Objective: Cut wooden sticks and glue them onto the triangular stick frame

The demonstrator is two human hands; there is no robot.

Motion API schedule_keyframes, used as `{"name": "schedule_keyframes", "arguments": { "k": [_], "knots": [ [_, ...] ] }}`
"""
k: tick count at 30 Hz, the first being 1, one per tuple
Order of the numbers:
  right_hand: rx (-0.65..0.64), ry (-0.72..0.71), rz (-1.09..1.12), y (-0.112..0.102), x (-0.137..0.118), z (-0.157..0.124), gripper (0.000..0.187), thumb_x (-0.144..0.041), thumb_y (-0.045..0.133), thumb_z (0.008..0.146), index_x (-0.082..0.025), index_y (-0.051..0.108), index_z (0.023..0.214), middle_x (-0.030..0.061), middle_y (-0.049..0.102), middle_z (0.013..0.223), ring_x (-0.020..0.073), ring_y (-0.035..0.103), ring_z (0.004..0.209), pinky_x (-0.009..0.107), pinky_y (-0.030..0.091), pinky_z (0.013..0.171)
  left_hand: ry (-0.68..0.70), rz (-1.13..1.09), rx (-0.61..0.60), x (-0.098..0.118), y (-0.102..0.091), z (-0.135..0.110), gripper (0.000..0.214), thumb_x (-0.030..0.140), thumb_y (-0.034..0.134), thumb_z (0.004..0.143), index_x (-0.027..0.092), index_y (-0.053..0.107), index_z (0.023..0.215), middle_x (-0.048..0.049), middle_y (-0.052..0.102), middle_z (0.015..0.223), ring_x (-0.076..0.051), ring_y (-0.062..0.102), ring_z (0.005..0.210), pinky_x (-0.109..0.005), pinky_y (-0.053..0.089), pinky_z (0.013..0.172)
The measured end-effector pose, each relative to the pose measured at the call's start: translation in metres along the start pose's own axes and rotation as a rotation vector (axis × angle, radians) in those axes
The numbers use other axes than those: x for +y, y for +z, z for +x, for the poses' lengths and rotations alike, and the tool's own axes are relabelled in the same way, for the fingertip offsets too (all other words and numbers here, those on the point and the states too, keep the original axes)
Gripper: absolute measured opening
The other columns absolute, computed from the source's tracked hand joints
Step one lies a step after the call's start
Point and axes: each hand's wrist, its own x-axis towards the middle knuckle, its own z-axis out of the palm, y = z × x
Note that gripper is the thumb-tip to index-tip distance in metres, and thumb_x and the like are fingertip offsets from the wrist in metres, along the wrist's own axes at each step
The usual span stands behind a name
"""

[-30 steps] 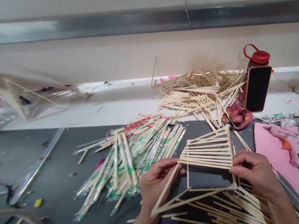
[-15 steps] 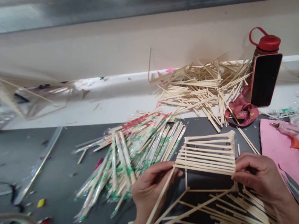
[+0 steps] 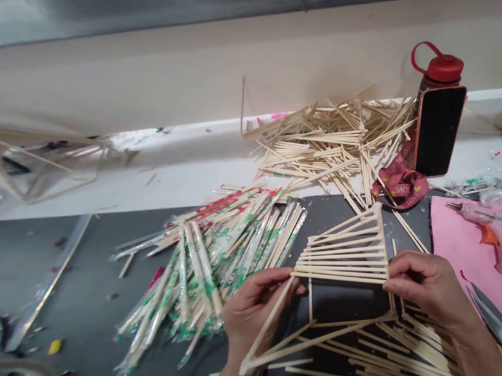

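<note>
Between my hands is a frame built from wooden chopsticks [image 3: 343,271], with a slatted panel of several parallel sticks at its top and a longer open triangle of sticks below. My left hand [image 3: 255,307] pinches the panel's left corner between thumb and fingers. At the panel's right corner, my right hand [image 3: 427,288] closes thumb and forefinger on the frame. Under the frame, loose bare chopsticks [image 3: 393,372] lie in rough rows near the table's front edge. Wrapped chopsticks [image 3: 199,269] in clear and green packaging are heaped left of my left hand.
A large pile of bare sticks [image 3: 330,143] lies by the wall. A red-capped bottle [image 3: 444,69] stands behind a phone [image 3: 438,129], with a red strap [image 3: 402,186] below. A glue gun [image 3: 493,235] rests on pink foam [image 3: 449,240]; scissors [image 3: 497,325] lie near my right wrist.
The frame has tilted: its panel's far right corner has swung left and up, and its lower left tip has risen. Both hands keep their hold, while the view has shifted slightly.
</note>
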Motion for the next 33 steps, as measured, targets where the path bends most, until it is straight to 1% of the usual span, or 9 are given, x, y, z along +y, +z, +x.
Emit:
{"name": "schedule_keyframes", "arguments": {
  "k": [5, 8, 13, 17, 19, 22, 26, 31, 33],
  "knots": [
    [0.020, -0.019, -0.025, 0.000, 0.001, 0.002, 0.010, -0.026, 0.070, 0.075, -0.020, 0.069, 0.068, -0.0011, 0.061, 0.068, 0.0116, 0.052, 0.062, 0.025, 0.038, 0.057, 0.018, -0.007, -0.012, -0.005, 0.001, 0.001, 0.021, 0.029, 0.081, 0.068, 0.018, 0.073, 0.085, -0.0016, 0.071, 0.062, -0.013, 0.066, 0.050, -0.019, 0.050, 0.045],
    [0.060, -0.036, -0.103, 0.000, 0.001, 0.002, 0.010, -0.026, 0.070, 0.075, -0.019, 0.069, 0.068, -0.0006, 0.062, 0.067, 0.0119, 0.053, 0.060, 0.024, 0.038, 0.055, 0.024, -0.027, -0.006, -0.005, 0.004, 0.002, 0.020, 0.028, 0.081, 0.069, 0.018, 0.073, 0.085, -0.0015, 0.071, 0.064, -0.013, 0.067, 0.051, -0.019, 0.051, 0.046],
    [0.085, -0.219, -0.353, -0.003, 0.002, 0.000, 0.015, -0.025, 0.068, 0.081, -0.019, 0.067, 0.067, -0.0004, 0.064, 0.065, 0.0115, 0.056, 0.059, 0.023, 0.041, 0.056, -0.031, -0.037, -0.023, 0.003, 0.008, 0.001, 0.023, 0.031, 0.080, 0.070, 0.018, 0.072, 0.087, -0.0017, 0.072, 0.068, -0.015, 0.069, 0.057, -0.023, 0.056, 0.054],
    [0.080, -0.388, -0.581, -0.008, 0.000, -0.002, 0.017, -0.025, 0.065, 0.087, -0.019, 0.067, 0.072, -0.0004, 0.066, 0.068, 0.0113, 0.061, 0.062, 0.023, 0.042, 0.060, -0.016, -0.028, -0.078, 0.009, 0.009, 0.001, 0.024, 0.036, 0.077, 0.072, 0.018, 0.072, 0.087, -0.0020, 0.073, 0.071, -0.014, 0.069, 0.057, -0.023, 0.057, 0.056],
    [0.084, -0.440, -0.692, -0.010, -0.002, -0.003, 0.018, -0.025, 0.063, 0.089, -0.019, 0.068, 0.073, 0.0001, 0.067, 0.070, 0.0118, 0.062, 0.064, 0.023, 0.042, 0.061, -0.004, -0.035, -0.101, 0.010, 0.009, 0.002, 0.024, 0.037, 0.077, 0.072, 0.018, 0.072, 0.087, -0.0028, 0.073, 0.073, -0.014, 0.068, 0.058, -0.024, 0.057, 0.056],
    [0.091, -0.472, -0.797, -0.012, -0.004, -0.003, 0.019, -0.024, 0.063, 0.089, -0.018, 0.068, 0.072, 0.0010, 0.068, 0.071, 0.0127, 0.063, 0.065, 0.024, 0.041, 0.061, -0.001, -0.060, -0.116, 0.010, 0.012, 0.002, 0.025, 0.036, 0.076, 0.072, 0.018, 0.072, 0.087, -0.0033, 0.074, 0.075, -0.014, 0.068, 0.057, -0.023, 0.056, 0.056],
    [0.069, -0.441, -0.782, -0.013, -0.009, -0.004, 0.018, -0.021, 0.063, 0.087, -0.018, 0.068, 0.071, 0.0009, 0.067, 0.070, 0.0123, 0.062, 0.065, 0.023, 0.041, 0.061, -0.005, -0.068, -0.108, 0.010, 0.015, 0.002, 0.027, 0.037, 0.076, 0.071, 0.017, 0.072, 0.088, -0.0028, 0.073, 0.072, -0.014, 0.067, 0.057, -0.023, 0.055, 0.055],
    [-0.056, -0.371, -0.551, -0.020, -0.021, -0.009, 0.021, -0.020, 0.063, 0.084, -0.017, 0.064, 0.063, -0.0017, 0.061, 0.063, 0.0098, 0.057, 0.059, 0.021, 0.040, 0.057, 0.009, -0.040, -0.091, 0.014, 0.019, 0.002, 0.028, 0.038, 0.075, 0.070, 0.016, 0.072, 0.088, -0.0036, 0.073, 0.071, -0.015, 0.067, 0.058, -0.025, 0.054, 0.056],
    [-0.059, -0.351, -0.474, -0.025, -0.027, -0.013, 0.021, -0.020, 0.063, 0.082, -0.017, 0.063, 0.061, -0.0017, 0.060, 0.061, 0.0097, 0.055, 0.058, 0.021, 0.039, 0.056, 0.014, -0.043, -0.083, 0.015, 0.021, 0.002, 0.028, 0.039, 0.075, 0.069, 0.016, 0.072, 0.087, -0.0038, 0.073, 0.072, -0.016, 0.067, 0.058, -0.026, 0.054, 0.056]
  ]
}}
